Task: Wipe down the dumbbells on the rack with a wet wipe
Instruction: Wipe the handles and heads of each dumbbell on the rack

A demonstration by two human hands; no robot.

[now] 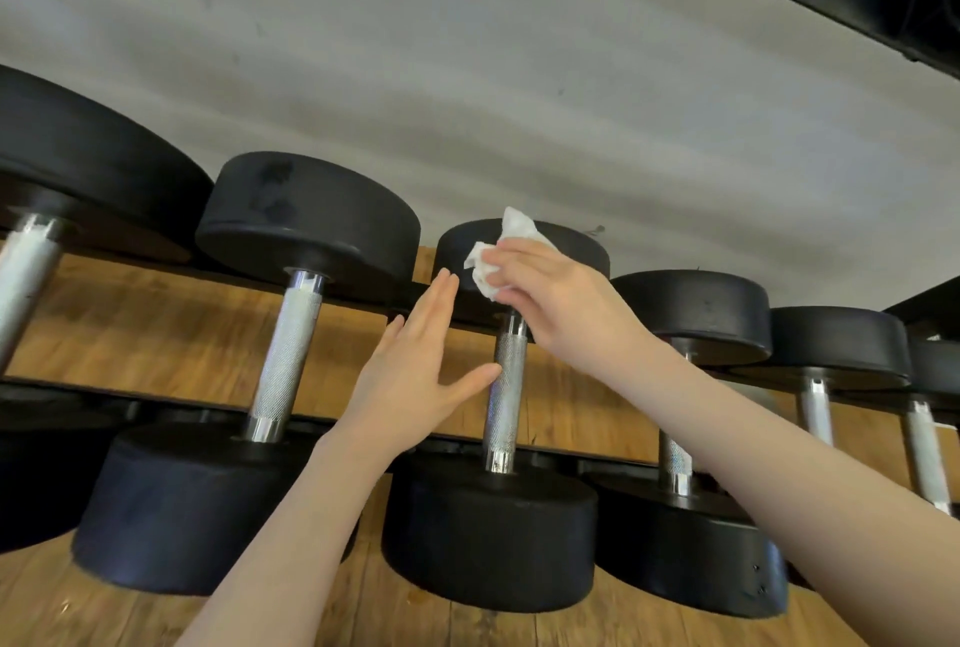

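Observation:
A row of black round-headed dumbbells lies across the black rack rails [587, 464]. The middle dumbbell [488, 537] has a knurled steel handle [506, 397]. My right hand [561, 303] grips a crumpled white wet wipe [498, 251] and presses it against the far head [576, 246] of that dumbbell, near the top of the handle. My left hand [421, 371] is flat with straight fingers, just left of the handle, its thumb tip touching the steel. It holds nothing.
A larger dumbbell [306, 220] sits to the left and a still bigger one [78, 142] at the far left. Smaller dumbbells [696, 313] run to the right. A wooden floor [415, 615] lies below, a grey wall [467, 74] behind.

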